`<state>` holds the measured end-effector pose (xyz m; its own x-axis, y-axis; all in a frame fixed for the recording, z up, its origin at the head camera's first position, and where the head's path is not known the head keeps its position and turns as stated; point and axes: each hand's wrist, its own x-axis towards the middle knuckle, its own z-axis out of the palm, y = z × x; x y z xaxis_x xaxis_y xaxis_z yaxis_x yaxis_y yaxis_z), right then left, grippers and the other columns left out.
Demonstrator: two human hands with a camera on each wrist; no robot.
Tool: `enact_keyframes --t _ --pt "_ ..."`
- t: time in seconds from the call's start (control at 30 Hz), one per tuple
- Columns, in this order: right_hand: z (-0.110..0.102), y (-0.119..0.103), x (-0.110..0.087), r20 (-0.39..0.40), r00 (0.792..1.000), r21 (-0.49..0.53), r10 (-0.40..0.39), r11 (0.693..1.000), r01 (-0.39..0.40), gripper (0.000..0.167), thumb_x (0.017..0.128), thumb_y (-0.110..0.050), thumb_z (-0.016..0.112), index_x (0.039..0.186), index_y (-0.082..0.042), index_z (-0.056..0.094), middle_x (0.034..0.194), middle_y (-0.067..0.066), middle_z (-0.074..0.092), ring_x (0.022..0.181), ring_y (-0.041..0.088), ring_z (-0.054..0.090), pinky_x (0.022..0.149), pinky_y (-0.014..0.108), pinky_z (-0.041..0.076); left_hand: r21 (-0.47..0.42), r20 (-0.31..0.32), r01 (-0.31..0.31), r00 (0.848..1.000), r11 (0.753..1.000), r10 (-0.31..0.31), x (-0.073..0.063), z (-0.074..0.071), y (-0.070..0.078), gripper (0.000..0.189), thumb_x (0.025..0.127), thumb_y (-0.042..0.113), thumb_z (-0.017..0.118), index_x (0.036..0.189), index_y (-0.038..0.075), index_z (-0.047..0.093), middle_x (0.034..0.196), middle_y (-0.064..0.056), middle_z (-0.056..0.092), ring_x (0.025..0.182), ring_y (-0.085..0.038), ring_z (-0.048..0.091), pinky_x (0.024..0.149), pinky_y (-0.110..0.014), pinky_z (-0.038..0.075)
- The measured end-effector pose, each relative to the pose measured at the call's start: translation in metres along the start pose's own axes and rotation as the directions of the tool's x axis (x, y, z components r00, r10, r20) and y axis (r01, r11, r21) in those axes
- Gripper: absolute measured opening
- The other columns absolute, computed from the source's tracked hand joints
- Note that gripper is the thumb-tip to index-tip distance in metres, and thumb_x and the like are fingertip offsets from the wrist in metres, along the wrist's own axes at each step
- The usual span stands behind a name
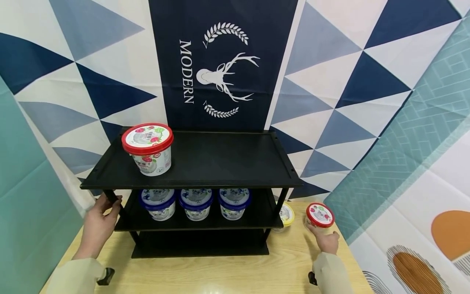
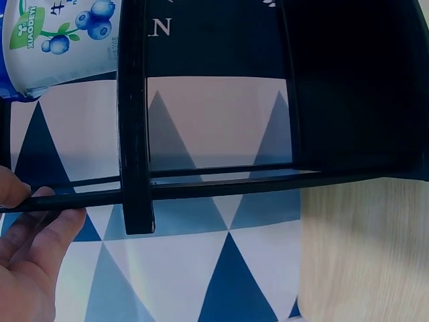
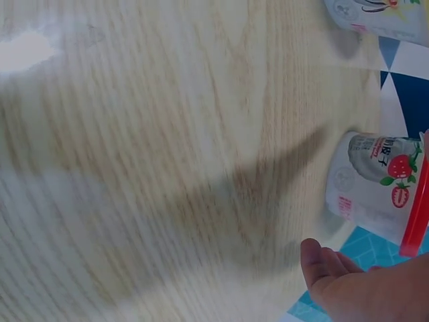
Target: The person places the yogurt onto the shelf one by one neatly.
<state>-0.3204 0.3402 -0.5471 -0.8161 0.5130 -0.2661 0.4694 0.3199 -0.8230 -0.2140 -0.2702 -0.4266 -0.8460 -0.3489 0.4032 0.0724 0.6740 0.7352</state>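
My left hand (image 1: 99, 222) pinches the left post (image 2: 97, 198) of a black three-tier shelf rack (image 1: 220, 181), its thumb on one side and fingers on the other. Far to the right, my right hand (image 1: 327, 240) is at a tub with a red lid (image 1: 320, 215) that stands on the table. In the right wrist view, the fingers (image 3: 328, 265) spread beside this strawberry-printed tub (image 3: 375, 181), apart from its wall. Just a sliver of skin shows at its lid. A yellow-lidded tub (image 1: 286, 214) stands left of it, partly hidden by the rack.
Another red-lidded tub (image 1: 148, 149) sits on the top tier at left. On the middle tier, three blue-lidded tubs (image 1: 196, 206) stand in a row. The wood-grain table (image 1: 205, 273) meets a patterned backdrop (image 1: 319, 81) behind and a teal one (image 1: 36, 175) on the left.
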Motion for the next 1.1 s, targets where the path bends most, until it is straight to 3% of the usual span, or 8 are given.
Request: enact_keyframes --t 0.13,0.33,0.57,0.83,1.0,1.1 --pt "0.0 -0.003 0.005 0.004 1.0 0.003 0.021 1.0 -0.021 0.119 0.077 -0.052 0.067 0.143 0.013 -0.008 0.144 0.042 0.011 0.132 0.053 0.019 0.11 0.059 0.019 0.01 0.008 0.002 1.0 1.0 -0.003 0.0 0.0 0.001 0.028 0.098 0.024 0.045 0.121 0.009 0.054 0.117 -0.018 0.063 0.088 0.023 0.041 0.066 0.002 0.037" --pt "0.003 -0.006 0.009 0.001 1.0 0.042 0.022 0.999 -0.022 0.117 0.078 -0.047 0.068 0.143 0.011 -0.01 0.144 0.041 0.011 0.134 0.052 0.019 0.111 0.058 0.019 0.027 0.01 0.015 1.0 1.0 -0.015 0.001 0.0 -0.001 0.028 0.098 0.021 0.046 0.122 0.01 0.054 0.117 -0.019 0.063 0.087 0.029 0.033 0.064 0.001 0.037" --pt "0.003 -0.016 0.006 -0.017 0.999 0.096 0.037 0.995 -0.035 0.115 0.08 -0.046 0.068 0.144 0.009 -0.01 0.148 0.037 0.007 0.136 0.05 0.016 0.112 0.057 0.017 0.043 -0.026 -0.001 1.0 0.999 0.002 0.003 0.002 0.0 0.022 0.096 0.018 0.05 0.116 0.01 0.057 0.114 -0.018 0.065 0.085 0.025 0.04 0.063 0.001 0.037" --pt "0.003 -0.016 0.013 -0.01 0.999 0.088 0.039 0.995 -0.038 0.116 0.077 -0.05 0.069 0.144 0.009 -0.006 0.146 0.036 0.012 0.132 0.05 0.02 0.111 0.058 0.02 0.051 -0.024 0.01 1.0 0.999 -0.009 0.002 0.003 0.001 0.023 0.096 0.017 0.049 0.116 0.01 0.057 0.113 -0.019 0.065 0.087 0.017 0.049 0.064 0.001 0.037" --pt "0.006 -0.018 0.017 -0.004 0.999 0.08 0.047 0.996 -0.046 0.115 0.077 -0.05 0.068 0.143 0.009 -0.004 0.145 0.036 0.015 0.131 0.049 0.022 0.111 0.057 0.021 0.027 -0.031 0.008 1.0 1.0 -0.007 0.002 0.003 0.002 0.023 0.096 0.017 0.049 0.115 0.008 0.057 0.111 -0.019 0.065 0.086 0.028 0.036 0.066 0.002 0.036" --pt "0.008 -0.016 0.021 -0.011 0.999 0.071 0.038 0.997 -0.037 0.114 0.077 -0.048 0.069 0.143 0.01 -0.004 0.145 0.036 0.015 0.13 0.049 0.023 0.111 0.056 0.021 0.016 -0.032 0.006 0.999 1.0 -0.006 0.002 0.003 0.001 0.023 0.096 0.017 0.049 0.116 0.007 0.057 0.111 -0.02 0.065 0.087 0.029 0.035 0.066 0.003 0.036"
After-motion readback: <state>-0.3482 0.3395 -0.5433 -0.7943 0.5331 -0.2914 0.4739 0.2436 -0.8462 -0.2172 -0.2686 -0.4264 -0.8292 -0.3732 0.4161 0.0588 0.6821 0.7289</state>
